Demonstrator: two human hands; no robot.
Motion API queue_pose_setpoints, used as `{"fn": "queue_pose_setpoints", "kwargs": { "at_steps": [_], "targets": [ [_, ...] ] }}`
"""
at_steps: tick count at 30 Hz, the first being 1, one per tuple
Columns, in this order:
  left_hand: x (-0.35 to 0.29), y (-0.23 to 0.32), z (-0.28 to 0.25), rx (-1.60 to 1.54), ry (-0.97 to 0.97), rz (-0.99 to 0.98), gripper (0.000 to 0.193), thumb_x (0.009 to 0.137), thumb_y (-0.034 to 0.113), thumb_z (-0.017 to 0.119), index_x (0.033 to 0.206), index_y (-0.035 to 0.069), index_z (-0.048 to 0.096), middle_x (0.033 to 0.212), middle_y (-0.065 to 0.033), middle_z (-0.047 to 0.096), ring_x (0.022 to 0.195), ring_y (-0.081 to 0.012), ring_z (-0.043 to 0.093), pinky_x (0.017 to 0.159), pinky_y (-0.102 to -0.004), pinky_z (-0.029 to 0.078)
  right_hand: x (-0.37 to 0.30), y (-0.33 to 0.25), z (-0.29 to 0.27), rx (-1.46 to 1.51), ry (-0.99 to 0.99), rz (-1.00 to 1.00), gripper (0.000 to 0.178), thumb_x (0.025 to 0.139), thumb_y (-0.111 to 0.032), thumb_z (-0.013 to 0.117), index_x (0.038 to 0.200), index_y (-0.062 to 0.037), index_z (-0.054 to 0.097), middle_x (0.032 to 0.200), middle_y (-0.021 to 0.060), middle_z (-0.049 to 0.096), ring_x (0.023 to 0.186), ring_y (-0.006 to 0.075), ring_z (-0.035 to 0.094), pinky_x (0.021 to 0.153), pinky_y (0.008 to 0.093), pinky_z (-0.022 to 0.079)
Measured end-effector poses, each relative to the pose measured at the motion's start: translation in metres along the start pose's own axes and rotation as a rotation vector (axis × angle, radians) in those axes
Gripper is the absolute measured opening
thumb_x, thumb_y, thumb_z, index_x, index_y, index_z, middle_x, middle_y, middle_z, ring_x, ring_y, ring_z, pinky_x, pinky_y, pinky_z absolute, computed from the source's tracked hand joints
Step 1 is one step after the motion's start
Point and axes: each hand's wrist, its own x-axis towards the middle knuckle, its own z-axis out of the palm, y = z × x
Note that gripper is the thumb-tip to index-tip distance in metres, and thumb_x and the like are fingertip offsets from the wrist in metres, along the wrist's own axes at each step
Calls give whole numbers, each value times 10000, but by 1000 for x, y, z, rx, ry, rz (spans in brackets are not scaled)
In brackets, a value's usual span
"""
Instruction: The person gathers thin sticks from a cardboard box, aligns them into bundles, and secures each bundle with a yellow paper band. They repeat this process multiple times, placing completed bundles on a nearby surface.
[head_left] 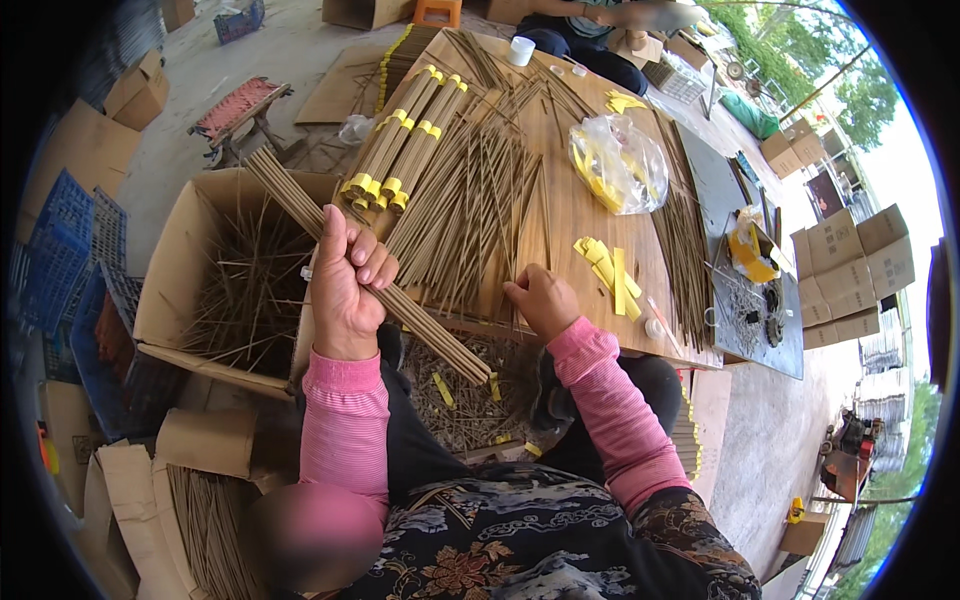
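Note:
My left hand (350, 285) is closed around a slanting bundle of brown incense sticks (435, 338), held in front of the table's near left edge. Just right of it, my right hand (546, 300) hovers by the near edge of the wooden table (560, 240), fingers curled together; whatever is between them is hidden. A wide spread of loose incense sticks (465, 200) lies on the table beyond both hands. Finished-looking bundles with yellow paper bands (405, 135) are stacked at the far left of the tabletop. Yellow paper strips (612, 272) lie right of my right hand.
Left of me, an open cardboard box (165, 290) holds tangled sticks. A clear plastic bag (620, 165) with yellow strips sits on the table. Right of it, a grey board (725, 250) carries a yellow container. Another person (580, 35) sits across the table.

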Motion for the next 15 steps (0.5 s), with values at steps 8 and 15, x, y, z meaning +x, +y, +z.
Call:
{"fn": "queue_pose_setpoints", "kwargs": {
  "at_steps": [8,15],
  "targets": [
    [-1,-6,1,34,21,-55,330,876,384,511,689,124,430,517,38,360,379,-52,311,342,-195,292,7,19,6,205,83,79,222,766,-214,561,720,4,569,716,197,602,691,344,590,637,403,475],
    [-2,-9,3,49,14,-71,333,871,390,518,690,126,429,520,39,363,380,-51,316,342,-192,297,16,38,0,52,125,63,205,771,-205,537,735,-6,573,710,192,603,687,343,590,647,405,475]
  ]
}}
